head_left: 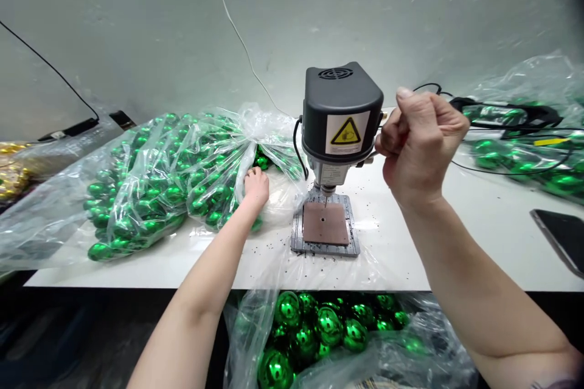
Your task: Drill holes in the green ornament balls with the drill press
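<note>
A small bench drill press [343, 115] with a dark grey head stands on the white table. My right hand [422, 143] is closed in a fist round its feed lever [370, 157], at the right of the head. Under the drill bit [326, 199] lies a brown square plate [325, 223] with a hole, on the grey base [351, 249]; no ball is on it. My left hand [257, 185] reaches to the mouth of a clear plastic bag [219, 164] of shiny green balls. Its fingers are bent away from me, and their tips are hidden.
An open bag of green balls [329, 323] sits below the table's front edge. More bagged green balls [497, 155] and black cables are at the right, with a phone [563, 237] nearer. Gold bagged items [13, 170] lie far left. Dark specks dot the table [387, 267].
</note>
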A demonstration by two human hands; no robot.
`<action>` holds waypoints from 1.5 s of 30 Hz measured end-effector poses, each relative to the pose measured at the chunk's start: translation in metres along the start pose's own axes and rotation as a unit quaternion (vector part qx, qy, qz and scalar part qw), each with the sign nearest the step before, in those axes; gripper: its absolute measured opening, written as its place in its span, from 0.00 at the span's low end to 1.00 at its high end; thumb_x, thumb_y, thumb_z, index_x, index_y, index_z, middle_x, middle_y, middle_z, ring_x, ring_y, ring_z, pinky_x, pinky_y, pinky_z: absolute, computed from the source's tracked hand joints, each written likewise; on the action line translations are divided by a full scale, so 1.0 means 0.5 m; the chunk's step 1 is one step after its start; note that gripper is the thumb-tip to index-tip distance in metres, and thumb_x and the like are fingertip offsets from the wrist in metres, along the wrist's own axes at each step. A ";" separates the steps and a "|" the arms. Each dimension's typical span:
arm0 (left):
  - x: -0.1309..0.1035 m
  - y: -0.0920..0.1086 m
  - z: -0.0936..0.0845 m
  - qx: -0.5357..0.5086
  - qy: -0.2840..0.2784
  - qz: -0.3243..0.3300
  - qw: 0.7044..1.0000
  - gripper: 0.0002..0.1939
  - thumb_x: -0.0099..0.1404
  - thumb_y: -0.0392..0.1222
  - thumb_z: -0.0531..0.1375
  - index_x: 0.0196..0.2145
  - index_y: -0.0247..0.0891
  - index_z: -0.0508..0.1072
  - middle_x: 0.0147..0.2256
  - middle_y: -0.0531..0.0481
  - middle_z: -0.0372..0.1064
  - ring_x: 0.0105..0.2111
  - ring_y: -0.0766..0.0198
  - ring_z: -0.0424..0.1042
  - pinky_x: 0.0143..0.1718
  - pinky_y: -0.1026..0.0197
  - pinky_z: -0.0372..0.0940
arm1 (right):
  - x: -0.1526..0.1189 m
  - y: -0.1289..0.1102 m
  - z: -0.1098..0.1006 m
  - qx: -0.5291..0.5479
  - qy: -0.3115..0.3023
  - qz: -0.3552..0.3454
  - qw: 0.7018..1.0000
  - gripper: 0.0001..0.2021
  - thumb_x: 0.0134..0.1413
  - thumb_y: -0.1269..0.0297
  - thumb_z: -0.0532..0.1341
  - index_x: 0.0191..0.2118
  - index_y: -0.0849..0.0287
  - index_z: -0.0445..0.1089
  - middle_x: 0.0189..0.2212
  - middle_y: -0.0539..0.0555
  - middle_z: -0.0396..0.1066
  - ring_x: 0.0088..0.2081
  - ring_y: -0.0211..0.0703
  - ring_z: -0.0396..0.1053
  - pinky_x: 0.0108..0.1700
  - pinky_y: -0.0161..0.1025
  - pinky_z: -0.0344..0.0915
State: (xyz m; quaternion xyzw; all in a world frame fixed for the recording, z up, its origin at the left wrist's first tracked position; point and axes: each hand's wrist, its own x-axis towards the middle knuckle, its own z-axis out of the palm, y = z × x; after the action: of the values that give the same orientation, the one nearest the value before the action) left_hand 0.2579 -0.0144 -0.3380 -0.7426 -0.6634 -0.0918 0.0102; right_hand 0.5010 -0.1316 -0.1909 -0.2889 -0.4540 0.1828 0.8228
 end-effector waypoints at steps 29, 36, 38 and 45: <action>-0.164 0.038 -0.058 -0.742 -0.199 -0.106 0.631 0.22 0.58 0.46 0.69 0.49 0.35 0.75 0.41 0.42 0.75 0.33 0.61 0.76 0.37 0.56 0.74 | 0.004 0.006 0.000 0.021 0.016 0.017 1.000 0.25 0.58 0.62 0.64 0.17 0.55 0.50 0.12 0.43 0.51 0.13 0.29 0.49 0.15 0.36 0.42; -0.219 0.102 0.017 -0.691 -0.130 -0.055 0.709 0.33 0.51 0.47 0.74 0.52 0.34 0.72 0.41 0.45 0.75 0.35 0.64 0.74 0.33 0.63 0.68 | 0.005 0.005 -0.001 0.017 0.009 0.016 1.000 0.26 0.56 0.55 0.66 0.18 0.55 0.50 0.12 0.42 0.51 0.13 0.29 0.48 0.15 0.35 0.42; -0.224 0.116 0.035 -0.669 -0.108 -0.044 0.734 0.32 0.50 0.47 0.74 0.51 0.34 0.73 0.38 0.47 0.75 0.33 0.65 0.72 0.33 0.64 0.66 | 0.006 0.005 0.000 -0.001 0.001 0.011 1.000 0.27 0.58 0.52 0.64 0.18 0.55 0.49 0.13 0.42 0.50 0.13 0.28 0.49 0.15 0.34 0.43; -0.221 0.153 0.053 -0.581 -0.060 -0.025 0.811 0.30 0.51 0.41 0.71 0.52 0.33 0.73 0.30 0.52 0.73 0.27 0.67 0.66 0.30 0.64 0.63 | 0.027 0.012 0.008 0.025 0.007 0.043 0.999 0.26 0.59 0.58 0.64 0.18 0.55 0.48 0.12 0.42 0.50 0.12 0.28 0.44 0.14 0.36 0.39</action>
State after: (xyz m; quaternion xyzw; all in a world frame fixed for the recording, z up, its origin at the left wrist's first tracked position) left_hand 0.3253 -0.1287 -0.3726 -0.5972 -0.5036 -0.4162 -0.4652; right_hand 0.5041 -0.1181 -0.1846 -0.2886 -0.4306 0.2270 0.8245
